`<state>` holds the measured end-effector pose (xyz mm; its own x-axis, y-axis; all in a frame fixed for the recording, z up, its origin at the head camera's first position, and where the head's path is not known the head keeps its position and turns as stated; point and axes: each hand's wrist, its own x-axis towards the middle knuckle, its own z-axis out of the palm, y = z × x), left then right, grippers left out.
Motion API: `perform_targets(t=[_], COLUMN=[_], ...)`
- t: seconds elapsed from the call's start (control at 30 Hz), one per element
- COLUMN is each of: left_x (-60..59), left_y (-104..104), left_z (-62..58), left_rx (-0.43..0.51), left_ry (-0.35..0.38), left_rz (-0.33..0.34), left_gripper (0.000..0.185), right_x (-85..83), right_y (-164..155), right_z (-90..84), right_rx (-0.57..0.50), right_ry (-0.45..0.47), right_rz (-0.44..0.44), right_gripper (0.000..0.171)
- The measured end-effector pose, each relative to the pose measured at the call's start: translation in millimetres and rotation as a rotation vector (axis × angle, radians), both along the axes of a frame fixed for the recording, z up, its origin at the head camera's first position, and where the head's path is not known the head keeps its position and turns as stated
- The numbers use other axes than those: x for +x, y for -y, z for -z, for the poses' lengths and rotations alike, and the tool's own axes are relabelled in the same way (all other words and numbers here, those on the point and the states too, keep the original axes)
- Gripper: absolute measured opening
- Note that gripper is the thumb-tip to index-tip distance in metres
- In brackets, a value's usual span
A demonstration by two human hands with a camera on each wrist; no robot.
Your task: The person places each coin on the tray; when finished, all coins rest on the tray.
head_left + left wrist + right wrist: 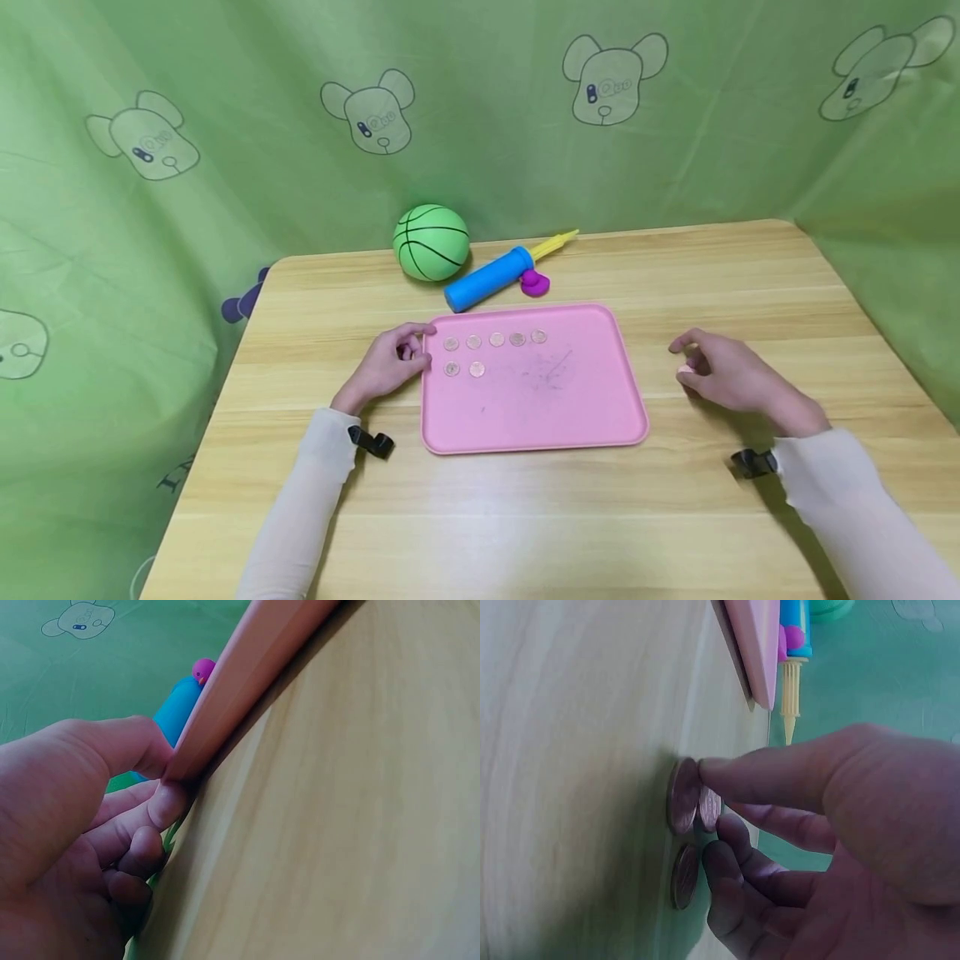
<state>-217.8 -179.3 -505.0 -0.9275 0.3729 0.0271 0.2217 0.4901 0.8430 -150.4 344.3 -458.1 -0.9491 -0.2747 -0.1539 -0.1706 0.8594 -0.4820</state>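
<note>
Curling at the pink tray's (pixel 534 417) left edge, the left hand (pixel 390 364) pinches its rim. Right of centre, the right hand (pixel 723 375) bends over loose coins (pixel 684 796) on the surface (pixel 480 517), thumb tip touching one. Seven coins (pixel 495 340) line the tray's upper left; bare wood spreads along the bottom.

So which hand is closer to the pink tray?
Left. The left hand touches the pink tray at its left rim, near the back corner. The right hand is off to the tray's right, on coins on the table.
</note>
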Motion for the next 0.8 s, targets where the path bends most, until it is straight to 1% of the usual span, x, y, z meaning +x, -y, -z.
perform_targets(t=[0.13,0.3,0.4,0.6,0.67,0.8], left_x=[0.0,-0.6,-0.6,-0.3,-0.3,0.0], left_y=[-0.2,-0.1,0.0,-0.2,-0.1,0.0], left_z=[0.5,0.5,0.4,0.4,0.8,0.8], left_rx=[0.000,0.006,0.010,0.007,0.004,0.004], left_ry=[0.003,0.008,0.008,0.002,0.001,-0.002], left_rz=[-0.003,-0.001,-0.002,-0.001,0.001,0.003], left_gripper=[0.046,0.047,0.048,0.048,0.048,0.047], right_x=[0.9,3.2,3.7,2.2,1.6,1.1], right_y=[5.0,7.7,6.0,2.2,1.6,2.5], right_z=[-2.5,-7.9,-8.9,-5.6,-4.0,-1.7], right_rx=[0.004,-0.016,-0.008,-0.031,-0.034,-0.037], right_ry=[-0.006,0.024,0.033,0.048,0.040,0.018], right_rz=[0.005,0.057,0.077,0.010,-0.012,-0.021], right_gripper=[0.039,0.043,0.043,0.040,0.040,0.039])
